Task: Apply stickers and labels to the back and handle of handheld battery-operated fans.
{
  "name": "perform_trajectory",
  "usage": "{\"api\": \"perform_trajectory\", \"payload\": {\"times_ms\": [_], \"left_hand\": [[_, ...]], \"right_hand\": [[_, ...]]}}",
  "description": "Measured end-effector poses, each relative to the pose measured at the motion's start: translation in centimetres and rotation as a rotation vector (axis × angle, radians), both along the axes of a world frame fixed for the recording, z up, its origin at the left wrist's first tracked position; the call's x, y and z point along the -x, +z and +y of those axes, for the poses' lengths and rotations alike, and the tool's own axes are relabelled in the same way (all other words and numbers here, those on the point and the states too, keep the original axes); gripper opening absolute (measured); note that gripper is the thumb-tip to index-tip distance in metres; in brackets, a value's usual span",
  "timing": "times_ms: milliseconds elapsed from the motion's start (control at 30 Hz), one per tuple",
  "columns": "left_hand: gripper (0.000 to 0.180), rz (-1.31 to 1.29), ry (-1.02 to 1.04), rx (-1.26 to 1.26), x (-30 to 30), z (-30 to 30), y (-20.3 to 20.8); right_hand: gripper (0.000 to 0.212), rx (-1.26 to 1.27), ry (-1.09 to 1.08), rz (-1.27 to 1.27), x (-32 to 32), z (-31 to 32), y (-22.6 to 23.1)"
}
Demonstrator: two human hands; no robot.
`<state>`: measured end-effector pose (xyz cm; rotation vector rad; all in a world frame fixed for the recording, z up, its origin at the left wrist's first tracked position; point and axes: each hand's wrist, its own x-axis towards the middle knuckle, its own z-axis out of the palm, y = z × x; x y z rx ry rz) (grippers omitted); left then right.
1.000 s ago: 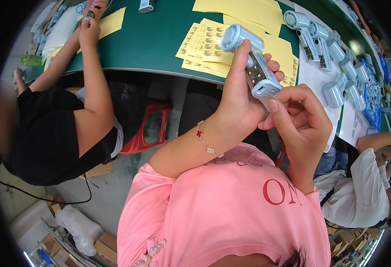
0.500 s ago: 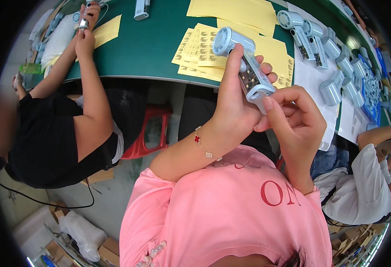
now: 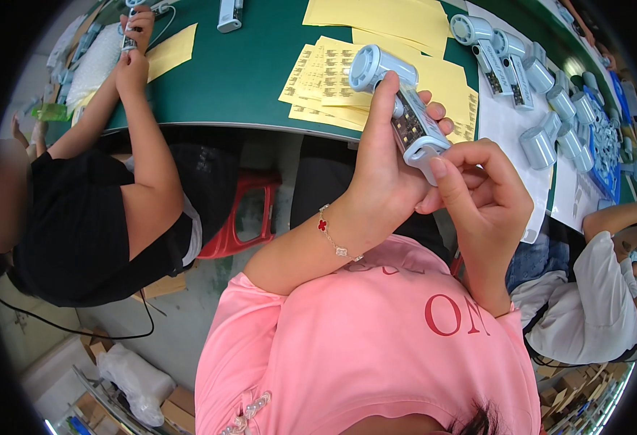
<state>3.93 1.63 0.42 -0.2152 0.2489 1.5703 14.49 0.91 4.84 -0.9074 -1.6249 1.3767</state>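
A light blue handheld fan [image 3: 414, 129] with a round head and a see-through handle is tilted above the table's near edge. My left hand [image 3: 384, 156] wraps round its handle, thumb along the near side and fingertips showing beyond the far side. Small electronic parts show through the clear casing. At the handle's lower end, my right hand [image 3: 481, 192] pinches a small translucent tab [image 3: 425, 161] between thumb and forefinger. The tab touches the fan's end; whether it is fixed there I cannot tell.
Yellow printed sticker sheets [image 3: 336, 76] lie on the green table [image 3: 260, 80]. Several similar fans [image 3: 539, 145] stand at right on white paper, by a blue tray [image 3: 608, 163] of small parts. A co-worker [image 3: 79, 217] at left holds another fan; a person in white [image 3: 586, 304] sits at right.
The fan and both my hands have barely moved; the tab stays pinched. At left, the co-worker's hands and fan have shifted slightly up and left.
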Motion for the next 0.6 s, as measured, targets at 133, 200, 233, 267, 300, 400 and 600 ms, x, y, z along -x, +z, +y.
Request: {"api": "perform_trajectory", "payload": {"times_ms": [133,200,233,267,300,400,600], "left_hand": [[0.043,-0.017,-0.027,-0.019,0.05,-0.16,0.03],[0.043,-0.028,-0.035,-0.022,-0.05,-0.12,0.04],[0.043,-0.038,-0.039,-0.023,-0.06,-0.16,-0.02],[0.043,-0.037,-0.036,-0.024,-0.06,-0.21,-0.04],[0.043,-0.038,-0.037,-0.014,-0.05,-0.27,-0.05],[0.043,-0.042,-0.034,-0.009,-0.12,-0.32,-0.11],[0.044,-0.005,-0.017,0.004,-0.17,-0.47,0.25]], "right_hand": [[0.01,-0.111,-0.015,-0.051,-0.14,-0.07,-0.37],[0.01,-0.141,-0.012,-0.049,-0.23,-0.1,-0.44],[0.01,-0.144,-0.016,-0.046,-0.22,-0.14,-0.51],[0.01,-0.147,-0.02,-0.043,-0.2,-0.17,-0.55],[0.01,-0.148,-0.017,-0.042,-0.15,-0.22,-0.5],[0.009,-0.087,-0.023,-0.019,-0.07,-0.38,-0.27],[0.005,-0.121,-0.013,-0.022,-0.11,-0.41,-0.47]]}}
